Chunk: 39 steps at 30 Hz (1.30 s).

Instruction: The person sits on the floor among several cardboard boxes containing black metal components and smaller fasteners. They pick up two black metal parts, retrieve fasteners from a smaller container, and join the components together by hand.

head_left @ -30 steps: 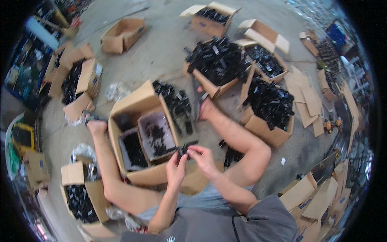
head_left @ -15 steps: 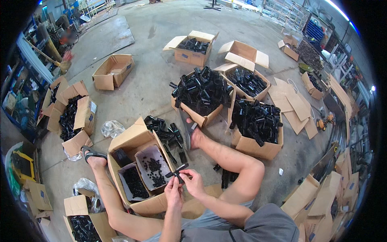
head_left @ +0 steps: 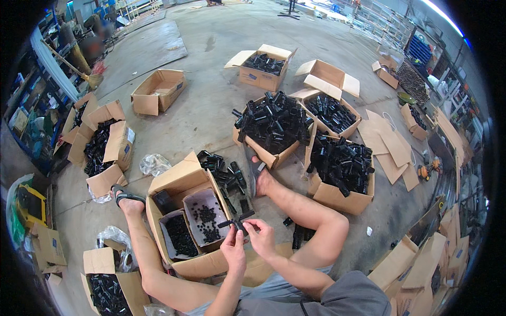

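Head view: left fisheye of a head-worn pair, angled down and forward over the wearer's grey shirt (head_left: pixel 342 292) — left hand (head_left: pixel 232 250) and right hand (head_left: pixel 262 241) fairly near, below centre. Concrete floor (head_left: pixel 205 63) recedes toward the top; coverage very wide — straight edges bow, corners black.

Fairly bright, even indoor light, white tube light (head_left: pixel 440 12) glaring upper right, fisheye-bent edges, black corners
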Tool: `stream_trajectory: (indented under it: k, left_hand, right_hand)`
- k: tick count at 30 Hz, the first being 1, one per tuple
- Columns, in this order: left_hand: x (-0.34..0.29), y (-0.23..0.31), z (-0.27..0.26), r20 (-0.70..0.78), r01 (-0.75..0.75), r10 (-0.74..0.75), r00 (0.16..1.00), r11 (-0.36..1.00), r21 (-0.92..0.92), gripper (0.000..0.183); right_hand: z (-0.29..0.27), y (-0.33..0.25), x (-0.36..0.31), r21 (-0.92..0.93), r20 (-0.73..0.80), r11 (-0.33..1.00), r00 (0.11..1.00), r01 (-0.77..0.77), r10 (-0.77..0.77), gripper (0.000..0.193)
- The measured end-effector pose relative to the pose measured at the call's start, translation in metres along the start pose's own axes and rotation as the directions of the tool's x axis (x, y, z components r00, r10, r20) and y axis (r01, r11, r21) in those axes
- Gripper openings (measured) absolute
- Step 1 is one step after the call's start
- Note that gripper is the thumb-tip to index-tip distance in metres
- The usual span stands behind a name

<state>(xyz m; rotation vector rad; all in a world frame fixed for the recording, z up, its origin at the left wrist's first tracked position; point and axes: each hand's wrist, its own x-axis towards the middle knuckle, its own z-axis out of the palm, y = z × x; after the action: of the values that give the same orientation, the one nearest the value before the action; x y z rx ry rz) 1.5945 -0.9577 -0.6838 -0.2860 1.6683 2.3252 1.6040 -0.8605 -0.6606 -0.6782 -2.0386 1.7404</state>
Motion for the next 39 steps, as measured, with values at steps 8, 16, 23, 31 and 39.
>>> stream_trajectory:
  k: [8,16,23,31,39]
  left_hand:
    - [-0.008,0.014,0.004,-0.011,-0.040,0.041,0.999,0.997,0.066,0.040]
    - [-0.010,-0.001,-0.002,-0.025,-0.109,0.114,0.993,0.983,0.148,0.042]
    - [-0.018,0.005,-0.006,-0.042,-0.069,0.071,0.997,0.996,0.060,0.043]
    - [-0.021,0.020,-0.009,0.001,-0.031,0.031,1.000,0.999,-0.037,0.041]
    - [-0.027,0.027,-0.011,0.040,-0.016,0.022,0.999,0.991,-0.136,0.043]
  right_hand:
    - [0.005,0.004,-0.001,0.028,-0.009,0.999,0.999,-0.042,0.042,0.024]
    - [0.000,0.009,-0.004,-0.063,0.046,0.994,0.994,-0.095,0.097,0.021]
    - [0.000,0.008,-0.014,0.090,0.074,0.992,0.994,-0.093,0.086,0.018]
    - [-0.007,-0.012,-0.013,0.081,0.086,0.988,0.987,0.132,-0.139,0.013]
    - [-0.011,-0.030,-0.015,-0.016,0.087,0.978,0.975,0.206,-0.204,0.019]
